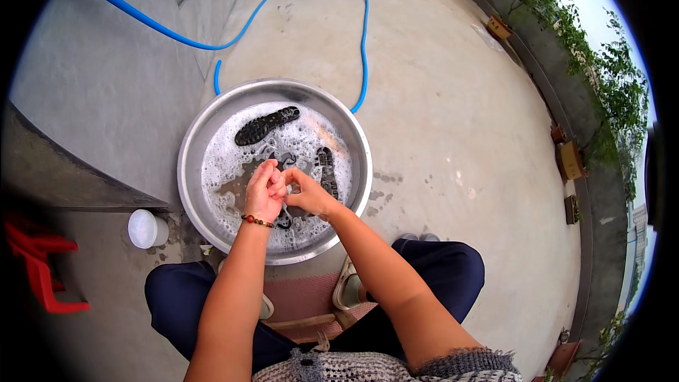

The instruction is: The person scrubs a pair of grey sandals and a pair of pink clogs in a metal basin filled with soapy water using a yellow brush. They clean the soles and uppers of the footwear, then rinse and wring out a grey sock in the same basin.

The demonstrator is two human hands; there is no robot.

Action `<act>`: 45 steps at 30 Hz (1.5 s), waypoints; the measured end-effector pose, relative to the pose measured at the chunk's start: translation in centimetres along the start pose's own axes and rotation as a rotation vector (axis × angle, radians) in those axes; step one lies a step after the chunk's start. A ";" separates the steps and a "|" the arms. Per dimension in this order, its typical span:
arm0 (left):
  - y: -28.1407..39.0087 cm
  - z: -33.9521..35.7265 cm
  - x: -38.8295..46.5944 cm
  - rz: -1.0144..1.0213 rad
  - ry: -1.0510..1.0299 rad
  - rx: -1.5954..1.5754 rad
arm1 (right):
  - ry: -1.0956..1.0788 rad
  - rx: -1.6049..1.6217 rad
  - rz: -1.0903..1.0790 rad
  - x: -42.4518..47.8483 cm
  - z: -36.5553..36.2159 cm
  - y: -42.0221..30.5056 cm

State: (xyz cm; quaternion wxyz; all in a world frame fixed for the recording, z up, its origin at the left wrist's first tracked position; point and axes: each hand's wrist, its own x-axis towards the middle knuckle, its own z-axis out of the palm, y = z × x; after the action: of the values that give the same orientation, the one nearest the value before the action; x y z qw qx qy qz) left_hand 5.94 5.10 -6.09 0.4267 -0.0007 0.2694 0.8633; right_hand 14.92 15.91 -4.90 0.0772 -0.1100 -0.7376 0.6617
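A wide metal basin (pixel 362 170) of sudsy, greyish water stands before me. Over its near half, my left hand (pixel 264 191) has curled fingers and a beaded bracelet (pixel 258 220) at the wrist. Against it, my right hand (pixel 310 196) bends thumb and forefinger towards a small whitish bit between the hands, too unclear to name. Whether either hand grips something is hidden. A black shoe (pixel 268 126) floats sole up at the basin's far side, and a second dark shoe (pixel 327 170) lies right of my hands. Black lace-like loops (pixel 286 159) show in the water around my fingers.
A blue hose (pixel 365 37) loops over the concrete floor behind the basin. To the left stand a white plastic tub (pixel 148 229) and a red plastic stool (pixel 42 265). Potted plants (pixel 498 26) line the wall at right. My knees flank the basin's near side.
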 end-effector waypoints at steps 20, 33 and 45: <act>-2.1 -13.6 0.9 -0.218 0.737 0.313 | 0.076 -0.787 0.579 3.2 3.9 18.1; -2.9 -14.0 2.4 -0.426 0.015 -0.371 | -0.324 -0.011 -0.057 4.4 -2.5 2.8; -0.1 -2.5 1.8 0.138 0.178 0.436 | 0.229 -0.283 0.045 2.9 -0.7 1.0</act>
State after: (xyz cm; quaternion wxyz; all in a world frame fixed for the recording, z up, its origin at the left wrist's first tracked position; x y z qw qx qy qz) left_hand 4.30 5.30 -8.71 0.3313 0.0337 0.4851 0.8086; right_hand 12.36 17.47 -5.94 0.1298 -0.2109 -0.8070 0.5361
